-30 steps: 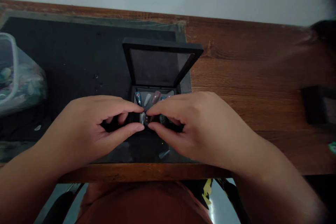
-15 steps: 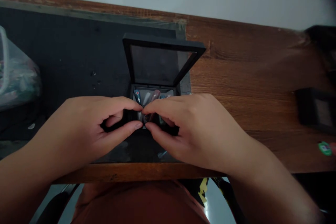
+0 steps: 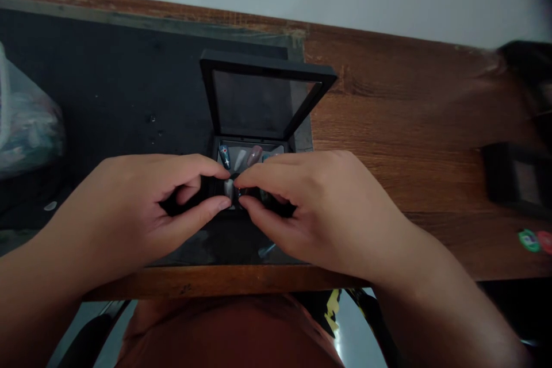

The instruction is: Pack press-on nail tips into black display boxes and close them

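Note:
A small black display box (image 3: 291,144) stands open on the dark mat, its windowed lid (image 3: 267,66) tilted up and back. Inside lie several press-on nails, among them a blue one (image 3: 225,156) with a star pattern, a pale one (image 3: 240,160) and a mauve one (image 3: 255,155). My left hand (image 3: 168,201) has thumb and index fingertips at the two ends of a silvery press-on nail (image 3: 229,190). Close beside it, my right hand (image 3: 310,201) curls thumb and index around a small dark, glinting thing, mostly hidden. Both hands cover the box's lower part.
At the left is a clear plastic container (image 3: 32,121) of mixed pieces. Tiny bits (image 3: 152,119) lie on the mat (image 3: 107,80). Another black box (image 3: 513,175) and green and red round items (image 3: 529,240) are at the right. A clear bluish piece (image 3: 266,251) lies near the table edge.
The fingertips of my two hands have parted slightly, and the silvery press-on nail shows more between my left fingers. The view has shifted a little; the box stays put.

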